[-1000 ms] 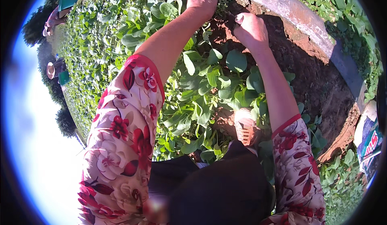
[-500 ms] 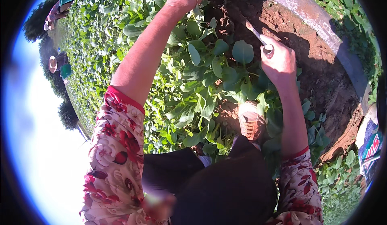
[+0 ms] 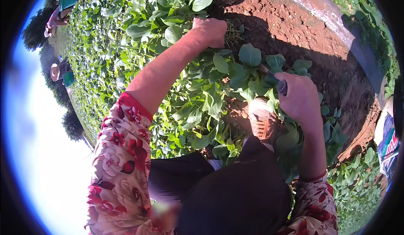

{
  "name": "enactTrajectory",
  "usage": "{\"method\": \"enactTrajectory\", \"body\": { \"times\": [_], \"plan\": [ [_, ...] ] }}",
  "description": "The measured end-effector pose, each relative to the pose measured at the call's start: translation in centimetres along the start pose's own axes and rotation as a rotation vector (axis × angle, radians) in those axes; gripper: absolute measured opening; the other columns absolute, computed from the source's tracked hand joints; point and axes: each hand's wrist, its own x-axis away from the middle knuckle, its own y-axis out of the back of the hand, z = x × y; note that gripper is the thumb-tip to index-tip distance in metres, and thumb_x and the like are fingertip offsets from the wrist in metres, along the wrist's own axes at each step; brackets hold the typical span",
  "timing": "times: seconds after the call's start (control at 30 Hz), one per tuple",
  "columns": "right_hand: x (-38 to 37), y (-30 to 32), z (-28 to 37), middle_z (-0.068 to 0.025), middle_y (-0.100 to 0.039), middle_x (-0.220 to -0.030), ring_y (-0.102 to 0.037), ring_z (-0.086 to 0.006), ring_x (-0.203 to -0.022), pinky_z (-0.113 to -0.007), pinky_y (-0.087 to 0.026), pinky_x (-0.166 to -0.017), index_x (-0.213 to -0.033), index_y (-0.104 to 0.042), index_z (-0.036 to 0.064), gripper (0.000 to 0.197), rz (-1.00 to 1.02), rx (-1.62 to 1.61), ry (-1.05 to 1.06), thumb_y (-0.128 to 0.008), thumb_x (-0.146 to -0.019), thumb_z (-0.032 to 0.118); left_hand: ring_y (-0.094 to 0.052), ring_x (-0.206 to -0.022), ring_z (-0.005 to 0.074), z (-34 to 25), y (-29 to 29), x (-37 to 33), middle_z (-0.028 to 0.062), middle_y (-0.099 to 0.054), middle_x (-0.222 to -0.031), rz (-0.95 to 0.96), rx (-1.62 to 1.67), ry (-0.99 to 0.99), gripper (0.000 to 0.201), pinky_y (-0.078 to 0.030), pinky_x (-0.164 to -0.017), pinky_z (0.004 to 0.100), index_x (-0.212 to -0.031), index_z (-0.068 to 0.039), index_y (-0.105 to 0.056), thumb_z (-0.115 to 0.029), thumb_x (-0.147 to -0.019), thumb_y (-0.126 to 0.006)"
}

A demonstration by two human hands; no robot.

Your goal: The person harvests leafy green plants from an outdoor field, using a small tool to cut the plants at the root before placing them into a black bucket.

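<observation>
The left hand [image 3: 212, 31] is seen closed in a fist around a bunch of thin green stems [image 3: 231, 32], at the edge of the leafy bed [image 3: 126, 45] where it meets the bare red soil [image 3: 294, 33]. The right hand [image 3: 299, 100] is wrapped shut around a dark-handled cutting tool [image 3: 277, 83], held just above the leaves near a tan shoe [image 3: 263, 119]; the blade is largely hidden by foliage.

The stems are judged light, soft and easily bruised; the broad leaves are likely to tear if squeezed. A hold low on the gathered stalks, close to the ground, is judged soundest. The tool handle is judged stiff and is gripped fully.
</observation>
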Motion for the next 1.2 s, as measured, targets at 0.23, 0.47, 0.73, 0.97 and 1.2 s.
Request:
{"method": "enactTrajectory", "body": {
  "times": [0.23,0.47,0.73,0.97,1.2],
  "plan": [
    [1.2,-1.0,0.8,-0.0129,-0.064,-0.079,-0.062,-0.0335,-0.076,-0.044,-0.048,-0.067,-0.093,-0.063,0.0051,0.026,-0.048,-0.052,-0.015,-0.057,-0.068,0.006,-0.060,-0.105,0.0311,3.3,-3.1,-1.3,0.0164,-0.063,-0.110,-0.175,0.222,-0.013,0.033,-0.048,-0.088,0.0402,-0.106,-0.005,-0.062,-0.018,-0.077,-0.054],
    [-0.3,-2.9,0.7,-0.0137,-0.064,-0.081,-0.061,-0.0347,-0.077,-0.045,-0.049,-0.069,-0.095,-0.063,0.0049,0.024,-0.169,-0.070,0.042,-0.058,-0.073,0.010,-0.060,-0.102,0.0339,5.0,-6.5,-5.2,0.0234,-0.061,-0.105,-0.330,0.151,-0.145,0.034,-0.048,-0.087,0.0393,-0.104,0.004,-0.058,-0.018,-0.079,-0.049],
    [-0.8,-3.0,1.5,-0.0099,-0.063,-0.079,-0.060,-0.0315,-0.077,-0.040,-0.049,-0.072,-0.090,-0.063,0.0090,0.023,-0.275,-0.297,0.064,-0.062,-0.067,0.005,-0.061,-0.092,0.0381,4.5,-6.4,-5.3,0.0266,-0.057,-0.100,-0.308,0.056,-0.155,0.031,-0.051,-0.078,0.0437,-0.109,0.000,-0.054,-0.018,-0.091,-0.037],
    [-3.6,-2.2,5.3,-0.0137,-0.065,-0.078,-0.062,-0.0352,-0.082,-0.041,-0.049,-0.077,-0.083,-0.065,0.0057,0.019,-0.070,-0.232,-0.108,-0.056,-0.067,0.005,-0.061,-0.090,0.0402,4.2,-5.7,-4.3,0.0317,-0.053,-0.104,-0.275,0.083,-0.123,0.033,-0.051,-0.080,0.0435,-0.116,-0.004,-0.051,-0.021,-0.093,-0.035],
    [-4.8,-6.1,2.3,-0.0221,-0.057,-0.070,-0.057,-0.0411,-0.073,-0.042,-0.045,-0.062,-0.076,-0.057,0.0003,0.008,-0.104,-0.290,-0.101,-0.055,-0.074,0.008,-0.064,-0.083,0.0275,4.1,-2.3,-3.2,0.0131,-0.066,-0.096,-0.257,0.510,0.049,0.041,-0.052,-0.075,0.0362,-0.114,-0.008,-0.059,-0.030,-0.080,-0.064]
  ]
}}
